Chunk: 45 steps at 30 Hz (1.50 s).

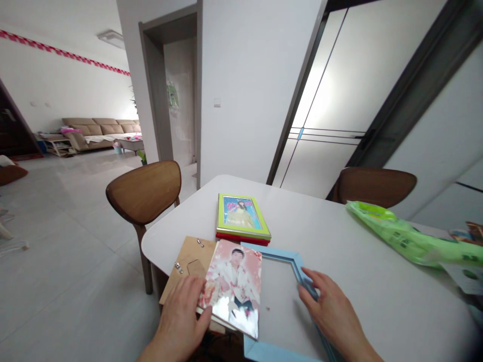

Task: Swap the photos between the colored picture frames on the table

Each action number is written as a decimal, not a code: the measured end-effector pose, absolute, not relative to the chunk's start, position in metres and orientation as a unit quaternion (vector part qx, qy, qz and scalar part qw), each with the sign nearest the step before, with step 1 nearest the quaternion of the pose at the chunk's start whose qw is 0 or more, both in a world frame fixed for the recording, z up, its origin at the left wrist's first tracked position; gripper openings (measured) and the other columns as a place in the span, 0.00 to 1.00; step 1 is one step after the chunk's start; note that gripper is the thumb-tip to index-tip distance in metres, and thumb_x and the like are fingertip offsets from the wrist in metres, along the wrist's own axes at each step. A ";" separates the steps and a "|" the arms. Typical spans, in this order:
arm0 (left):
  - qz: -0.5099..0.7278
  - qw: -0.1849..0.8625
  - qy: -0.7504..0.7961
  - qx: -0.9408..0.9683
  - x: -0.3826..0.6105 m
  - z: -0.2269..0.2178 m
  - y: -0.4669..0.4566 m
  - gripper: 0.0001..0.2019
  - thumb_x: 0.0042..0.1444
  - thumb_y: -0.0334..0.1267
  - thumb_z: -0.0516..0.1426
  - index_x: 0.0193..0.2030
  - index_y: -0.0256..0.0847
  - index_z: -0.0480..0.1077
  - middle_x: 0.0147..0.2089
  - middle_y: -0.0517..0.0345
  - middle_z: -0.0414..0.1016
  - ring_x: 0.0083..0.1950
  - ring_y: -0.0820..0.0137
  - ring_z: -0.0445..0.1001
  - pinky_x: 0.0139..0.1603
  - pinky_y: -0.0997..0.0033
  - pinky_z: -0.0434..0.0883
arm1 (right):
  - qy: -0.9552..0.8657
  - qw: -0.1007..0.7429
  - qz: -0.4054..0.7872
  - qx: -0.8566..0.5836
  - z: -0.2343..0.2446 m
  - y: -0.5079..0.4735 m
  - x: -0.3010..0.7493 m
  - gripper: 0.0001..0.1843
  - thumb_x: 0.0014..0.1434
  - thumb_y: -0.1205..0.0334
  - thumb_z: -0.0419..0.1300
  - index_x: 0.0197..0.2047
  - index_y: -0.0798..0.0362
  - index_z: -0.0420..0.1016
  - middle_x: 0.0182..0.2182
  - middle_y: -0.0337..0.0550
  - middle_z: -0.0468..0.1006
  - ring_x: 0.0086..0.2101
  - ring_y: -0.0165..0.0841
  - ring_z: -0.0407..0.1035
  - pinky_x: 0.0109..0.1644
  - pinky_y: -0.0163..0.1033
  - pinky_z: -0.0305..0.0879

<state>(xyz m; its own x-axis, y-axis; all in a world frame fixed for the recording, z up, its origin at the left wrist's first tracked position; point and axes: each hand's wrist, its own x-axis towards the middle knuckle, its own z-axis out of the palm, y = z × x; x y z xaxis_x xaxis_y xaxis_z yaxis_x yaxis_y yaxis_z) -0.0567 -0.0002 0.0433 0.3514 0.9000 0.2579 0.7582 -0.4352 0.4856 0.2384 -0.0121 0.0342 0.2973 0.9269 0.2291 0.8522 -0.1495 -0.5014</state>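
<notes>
The left hand [183, 307] is touching the portrait print [236, 284], fingers half-curled, their grip unclear. The right hand [331, 302] is gripping the blue picture frame [271, 350], fingers nearly closed.

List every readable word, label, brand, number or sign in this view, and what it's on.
None readable.
Green plastic bag: dark printed marks, possibly lettering, too blurred to read.
White item by the bag: dark patch, too blurred to tell if it's text.
Photo, blue frame, backing board, green-framed picture: no legible text.
</notes>
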 end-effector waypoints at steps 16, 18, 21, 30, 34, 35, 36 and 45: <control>0.471 0.339 0.358 0.732 -0.012 0.060 0.002 0.19 0.53 0.30 0.46 0.52 0.38 0.62 0.52 0.51 0.66 0.53 0.63 0.63 0.55 0.61 0.58 | -0.328 0.606 0.512 -0.513 0.080 -0.005 0.140 0.36 0.45 0.54 0.58 0.56 0.53 0.50 0.28 0.37 0.73 0.25 0.28 0.67 0.32 0.36 0.64; 0.537 0.458 0.384 0.596 0.000 0.073 -0.004 0.16 0.55 0.37 0.48 0.49 0.37 0.65 0.47 0.50 0.71 0.49 0.61 0.67 0.52 0.61 0.62 | -0.282 0.591 0.538 -0.531 0.074 -0.008 0.143 0.32 0.46 0.53 0.57 0.53 0.56 0.55 0.34 0.43 0.74 0.30 0.31 0.69 0.37 0.38 0.65; 0.549 0.615 0.372 0.426 0.021 0.081 -0.013 0.20 0.50 0.45 0.54 0.46 0.34 0.67 0.41 0.48 0.74 0.45 0.58 0.70 0.46 0.60 0.66 | -0.247 0.598 0.579 -0.496 0.062 -0.010 0.153 0.27 0.49 0.53 0.54 0.51 0.56 0.58 0.40 0.48 0.73 0.36 0.35 0.69 0.38 0.39 0.66; 0.401 0.519 0.398 0.641 0.021 0.046 -0.007 0.28 0.44 0.34 0.54 0.54 0.30 0.55 0.56 0.39 0.58 0.57 0.58 0.57 0.56 0.57 0.54 | -0.286 0.503 0.548 -0.604 0.076 -0.015 0.224 0.30 0.46 0.65 0.51 0.55 0.53 0.54 0.33 0.43 0.78 0.28 0.36 0.72 0.28 0.37 0.67; 0.272 0.381 0.329 0.820 0.022 0.026 -0.010 0.30 0.40 0.30 0.55 0.54 0.31 0.56 0.59 0.38 0.54 0.59 0.56 0.51 0.57 0.55 0.51 | -0.334 0.451 0.536 -0.630 0.060 -0.005 0.231 0.30 0.45 0.67 0.48 0.54 0.55 0.55 0.30 0.43 0.78 0.25 0.36 0.72 0.25 0.36 0.66; 0.256 0.355 0.305 0.846 0.023 0.022 -0.010 0.30 0.41 0.32 0.56 0.54 0.32 0.56 0.59 0.37 0.52 0.60 0.56 0.50 0.57 0.54 0.51 | -0.346 0.445 0.528 -0.635 0.056 -0.002 0.231 0.30 0.45 0.66 0.48 0.54 0.55 0.56 0.29 0.43 0.78 0.24 0.36 0.72 0.25 0.37 0.66; 0.241 0.332 0.289 0.865 0.024 0.018 -0.010 0.30 0.42 0.34 0.56 0.55 0.32 0.55 0.59 0.37 0.52 0.60 0.55 0.49 0.57 0.53 0.51 | -0.355 0.441 0.518 -0.641 0.051 0.002 0.231 0.30 0.45 0.66 0.49 0.54 0.56 0.56 0.28 0.43 0.78 0.23 0.36 0.72 0.24 0.37 0.66; 0.176 0.240 0.261 0.919 0.023 0.010 -0.003 0.32 0.46 0.49 0.57 0.55 0.35 0.53 0.59 0.33 0.52 0.59 0.51 0.49 0.55 0.46 0.51 | -0.410 0.447 0.448 -0.656 0.042 0.007 0.227 0.27 0.46 0.63 0.48 0.52 0.56 0.61 0.29 0.43 0.78 0.24 0.34 0.72 0.25 0.34 0.65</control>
